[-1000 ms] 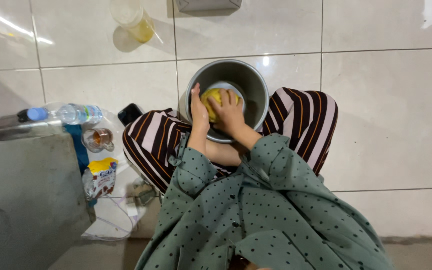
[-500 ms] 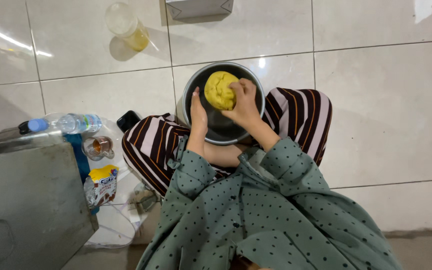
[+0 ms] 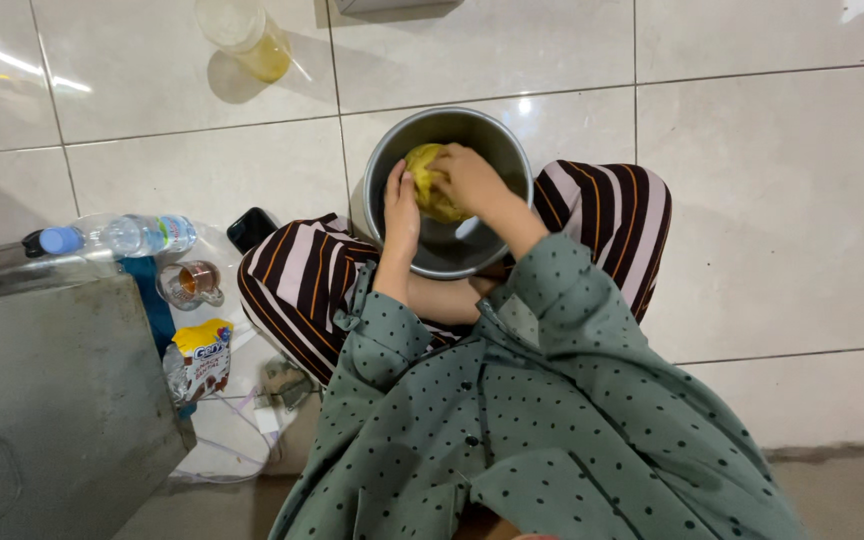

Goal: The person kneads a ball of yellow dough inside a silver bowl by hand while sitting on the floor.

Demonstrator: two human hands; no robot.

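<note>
Kneading in round steel bowl [image 3: 492, 150] on tiled floor.
Right hand [image 3: 467, 177] fingers clamped over lumpy yellow dough [image 3: 427, 190]; left hand [image 3: 401, 208] fingers together, flat against its side.

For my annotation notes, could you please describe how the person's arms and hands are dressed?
Both arms wear loose sage-green sleeves with small dark dots and buttoned cuffs, pushed up the forearms. The left hand and right hand are bare: no gloves, rings or watch visible.
</note>
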